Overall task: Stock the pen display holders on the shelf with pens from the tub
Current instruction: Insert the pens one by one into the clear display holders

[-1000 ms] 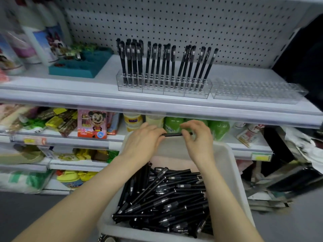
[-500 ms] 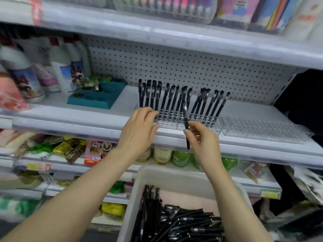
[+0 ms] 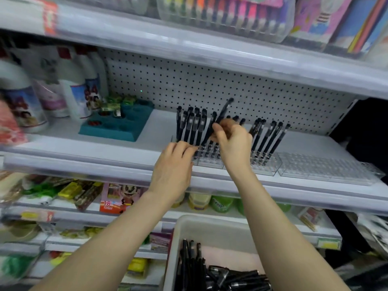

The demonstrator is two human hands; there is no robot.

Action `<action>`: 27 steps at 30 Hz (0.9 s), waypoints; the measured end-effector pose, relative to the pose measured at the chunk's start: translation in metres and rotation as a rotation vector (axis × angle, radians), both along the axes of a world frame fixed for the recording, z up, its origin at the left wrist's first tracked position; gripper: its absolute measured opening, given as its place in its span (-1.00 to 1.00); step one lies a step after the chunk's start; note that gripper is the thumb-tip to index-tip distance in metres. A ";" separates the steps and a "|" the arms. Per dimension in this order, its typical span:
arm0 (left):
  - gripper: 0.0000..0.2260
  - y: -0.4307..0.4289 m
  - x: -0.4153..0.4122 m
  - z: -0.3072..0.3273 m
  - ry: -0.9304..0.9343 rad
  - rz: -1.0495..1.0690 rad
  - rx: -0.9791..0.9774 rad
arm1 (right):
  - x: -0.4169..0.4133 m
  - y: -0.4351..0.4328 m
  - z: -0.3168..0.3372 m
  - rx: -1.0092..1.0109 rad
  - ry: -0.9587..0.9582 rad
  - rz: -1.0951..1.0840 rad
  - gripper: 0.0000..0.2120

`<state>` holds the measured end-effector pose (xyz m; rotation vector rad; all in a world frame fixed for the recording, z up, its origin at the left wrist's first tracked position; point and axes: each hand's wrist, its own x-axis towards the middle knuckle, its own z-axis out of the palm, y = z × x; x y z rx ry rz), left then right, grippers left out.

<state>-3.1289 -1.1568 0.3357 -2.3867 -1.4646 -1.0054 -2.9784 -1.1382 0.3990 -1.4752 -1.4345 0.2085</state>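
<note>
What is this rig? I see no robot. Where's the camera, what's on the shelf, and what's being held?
There is no robot: a person works with two bare hands. The only camera is a wide-angle one worn on the head, looking forward and down, so both arms reach in from the bottom edge. On the white shelf stands a clear pen holder partly filled with standing pens. An empty holder sits to its right, and a teal tray and bottles to its left. Below is a white tub of loose pens. The right hand pinches a single pen, tilted above the filled holder. The left hand has its fingertips at that holder's front; whether it grips anything is unclear.
</note>
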 end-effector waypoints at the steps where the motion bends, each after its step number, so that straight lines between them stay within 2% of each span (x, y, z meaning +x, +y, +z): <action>1: -0.57 0.001 0.000 -0.001 -0.003 0.001 0.001 | -0.001 0.001 -0.001 -0.007 0.005 -0.002 -0.82; 4: -0.55 0.002 0.001 -0.003 -0.006 0.008 0.019 | -0.003 0.002 0.003 0.003 -0.029 -0.046 -0.82; 10: -0.54 0.006 0.001 -0.006 0.014 0.017 0.043 | -0.003 -0.002 0.011 0.059 -0.266 -0.116 -0.80; 17: -0.53 0.008 0.001 -0.006 0.041 0.020 0.035 | -0.003 0.005 -0.019 -0.099 -0.315 -0.043 -0.82; 27: -0.55 0.004 0.003 -0.004 0.047 0.045 0.048 | -0.003 0.007 -0.021 -0.145 -0.398 -0.070 -0.80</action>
